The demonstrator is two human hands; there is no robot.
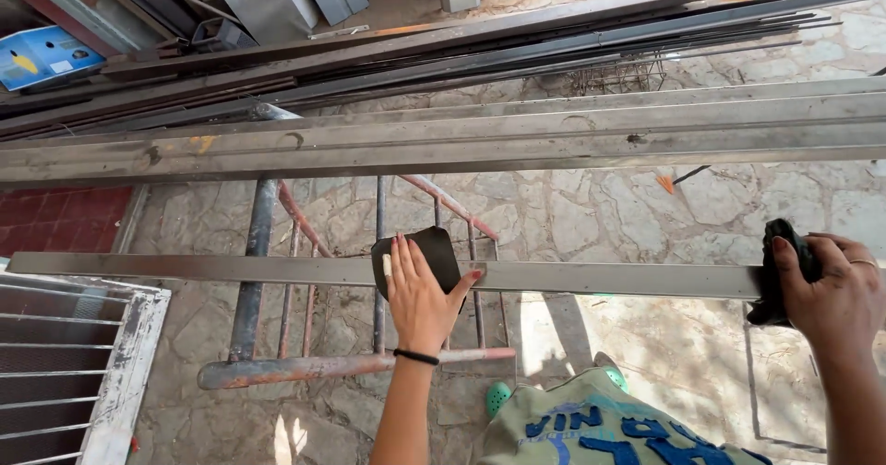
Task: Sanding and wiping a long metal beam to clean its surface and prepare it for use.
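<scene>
A long grey metal bar (203, 268) lies across a rusty metal stand (305, 369), running left to right. My left hand (420, 294) presses a dark piece of sandpaper (434, 248) flat on top of the bar near its middle. My right hand (835, 294) grips the bar's right end through a black cloth (783, 276).
Wide metal sections (517, 133) lie across farther back, with a pile of long steel bars and rods (517, 45) behind them. A white grille (65, 363) sits at lower left. The ground is stone paving (591, 216). A blue box (41, 54) rests at upper left.
</scene>
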